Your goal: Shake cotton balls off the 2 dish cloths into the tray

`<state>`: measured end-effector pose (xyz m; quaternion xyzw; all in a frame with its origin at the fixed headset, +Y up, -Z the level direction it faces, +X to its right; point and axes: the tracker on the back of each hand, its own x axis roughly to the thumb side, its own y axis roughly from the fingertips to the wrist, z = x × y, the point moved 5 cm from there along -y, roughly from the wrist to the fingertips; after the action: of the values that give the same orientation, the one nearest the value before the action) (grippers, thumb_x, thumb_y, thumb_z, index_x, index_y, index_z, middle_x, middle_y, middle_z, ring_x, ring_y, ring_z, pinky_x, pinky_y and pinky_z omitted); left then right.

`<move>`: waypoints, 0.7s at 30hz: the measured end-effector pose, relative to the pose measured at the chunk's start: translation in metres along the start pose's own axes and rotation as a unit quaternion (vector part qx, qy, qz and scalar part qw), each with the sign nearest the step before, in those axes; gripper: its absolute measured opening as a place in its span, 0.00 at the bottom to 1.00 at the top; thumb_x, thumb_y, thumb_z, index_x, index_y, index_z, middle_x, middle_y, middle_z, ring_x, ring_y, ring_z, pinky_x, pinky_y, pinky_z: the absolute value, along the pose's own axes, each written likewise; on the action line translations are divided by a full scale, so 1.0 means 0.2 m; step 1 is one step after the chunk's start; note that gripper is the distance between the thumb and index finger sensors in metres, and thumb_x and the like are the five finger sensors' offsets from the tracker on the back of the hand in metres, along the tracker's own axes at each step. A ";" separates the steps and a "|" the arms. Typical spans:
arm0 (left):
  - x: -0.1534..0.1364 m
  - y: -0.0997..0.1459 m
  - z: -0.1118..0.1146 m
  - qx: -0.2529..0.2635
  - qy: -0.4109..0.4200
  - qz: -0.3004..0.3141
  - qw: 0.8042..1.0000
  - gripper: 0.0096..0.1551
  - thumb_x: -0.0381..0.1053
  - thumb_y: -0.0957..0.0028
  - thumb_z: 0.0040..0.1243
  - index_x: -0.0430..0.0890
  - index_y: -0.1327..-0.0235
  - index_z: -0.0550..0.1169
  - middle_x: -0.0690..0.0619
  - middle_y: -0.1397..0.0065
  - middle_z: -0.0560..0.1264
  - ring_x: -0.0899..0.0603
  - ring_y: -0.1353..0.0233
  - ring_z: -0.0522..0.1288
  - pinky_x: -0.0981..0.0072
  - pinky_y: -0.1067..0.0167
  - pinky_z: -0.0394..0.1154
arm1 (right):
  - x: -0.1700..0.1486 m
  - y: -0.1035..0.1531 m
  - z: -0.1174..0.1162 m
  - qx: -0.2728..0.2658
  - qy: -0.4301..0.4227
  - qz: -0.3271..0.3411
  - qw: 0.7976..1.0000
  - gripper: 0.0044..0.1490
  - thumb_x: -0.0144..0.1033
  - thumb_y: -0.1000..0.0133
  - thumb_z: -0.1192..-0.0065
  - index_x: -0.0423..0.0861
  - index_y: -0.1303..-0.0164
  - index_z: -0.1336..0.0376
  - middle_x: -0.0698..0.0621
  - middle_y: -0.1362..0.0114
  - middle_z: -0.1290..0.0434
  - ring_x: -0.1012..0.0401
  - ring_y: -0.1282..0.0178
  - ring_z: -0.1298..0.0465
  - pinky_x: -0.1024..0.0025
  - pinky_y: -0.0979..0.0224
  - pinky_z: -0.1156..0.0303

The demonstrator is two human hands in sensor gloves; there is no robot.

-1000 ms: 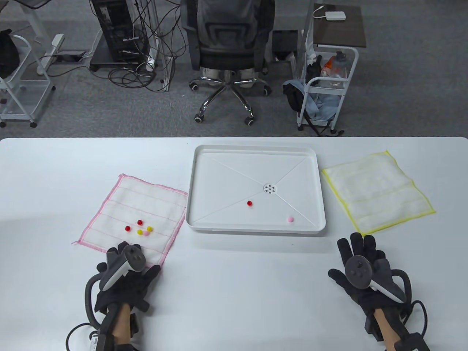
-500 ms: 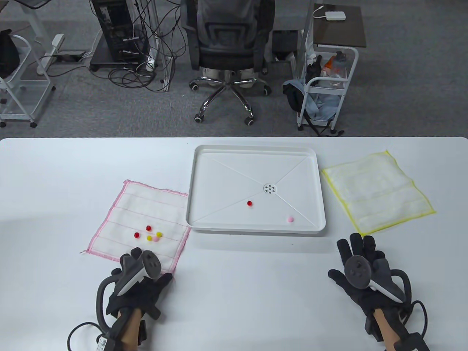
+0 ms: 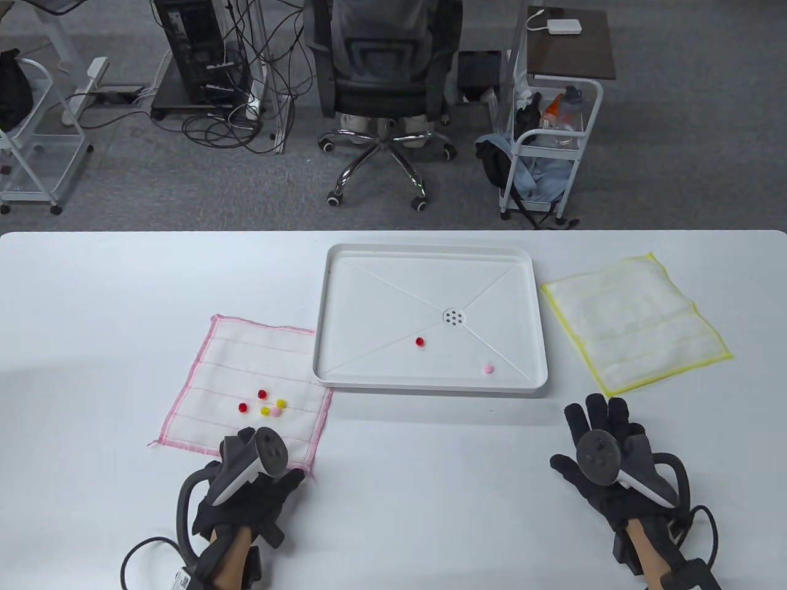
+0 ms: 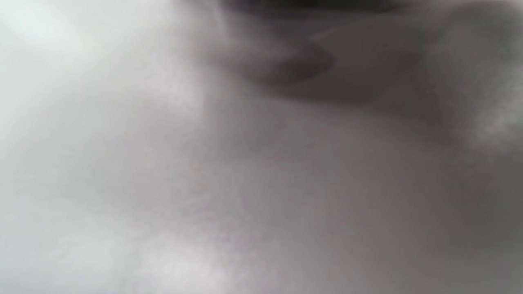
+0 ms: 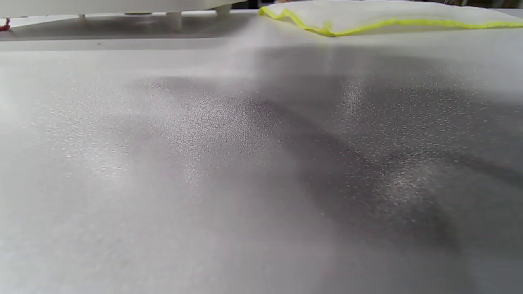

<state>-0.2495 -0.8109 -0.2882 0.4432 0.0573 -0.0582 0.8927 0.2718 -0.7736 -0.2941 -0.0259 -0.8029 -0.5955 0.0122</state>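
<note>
At lower left the near edge of the pink-edged cloth [image 3: 246, 384] is gripped by the left hand [image 3: 249, 491], its five cotton balls [image 3: 265, 403] not yet tipped into the tray [image 3: 430, 255] at centre, a lift being called for, while the right hand [image 3: 605, 461] is rested flat, fingers spread, below the yellow-edged cloth [image 3: 636, 322].

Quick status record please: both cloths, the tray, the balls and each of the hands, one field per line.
pink-edged cloth: flat, its right corner tucked under the tray
balls on it: five, clustered
tray: holds a red ball and a pink ball
yellow-edged cloth: flat, bare
left hand: on pink-edged cloth's near edge; grip hidden
right hand: flat on table, fingers spread
</note>
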 end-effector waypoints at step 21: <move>0.22 0.16 -0.03 0.037 -0.057 0.044 0.997 0.47 0.76 0.46 0.38 0.55 0.17 0.50 0.50 0.12 0.47 0.39 0.15 0.51 0.44 0.20 0.56 | 0.00 0.00 -0.01 0.004 0.001 0.000 1.000 0.51 0.65 0.43 0.60 0.57 0.22 0.77 0.52 0.20 0.85 0.50 0.24 0.84 0.40 0.19 0.70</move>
<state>-0.2011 -0.7900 -0.2742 0.4741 -0.0159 -0.0459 0.8792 0.2714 -0.7748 -0.2942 -0.0251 -0.8050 -0.5926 0.0130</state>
